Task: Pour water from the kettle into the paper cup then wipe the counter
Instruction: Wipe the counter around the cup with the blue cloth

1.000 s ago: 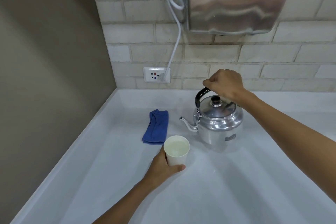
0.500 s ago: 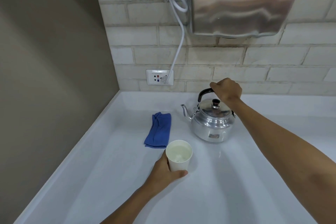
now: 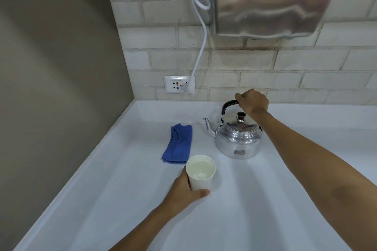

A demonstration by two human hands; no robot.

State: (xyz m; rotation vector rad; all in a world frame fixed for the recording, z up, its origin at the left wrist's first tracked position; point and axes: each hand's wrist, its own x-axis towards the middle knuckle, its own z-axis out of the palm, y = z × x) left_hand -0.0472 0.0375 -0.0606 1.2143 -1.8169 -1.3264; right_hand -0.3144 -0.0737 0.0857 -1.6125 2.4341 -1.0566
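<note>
White counter [image 3: 265, 199] is showing pouring done: my left hand [image 3: 184, 191] is gripping the filled paper cup [image 3: 201, 172], right hand [image 3: 253, 102] clasping the kettle [image 3: 237, 138] handle; blue cloth [image 3: 178, 143] beyond my left hand is awaiting wiping.

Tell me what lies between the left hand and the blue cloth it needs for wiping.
Only the paper cup, which the left hand itself holds. The blue cloth lies just beyond the cup on the counter, uncovered; the kettle stands off to its right.
</note>
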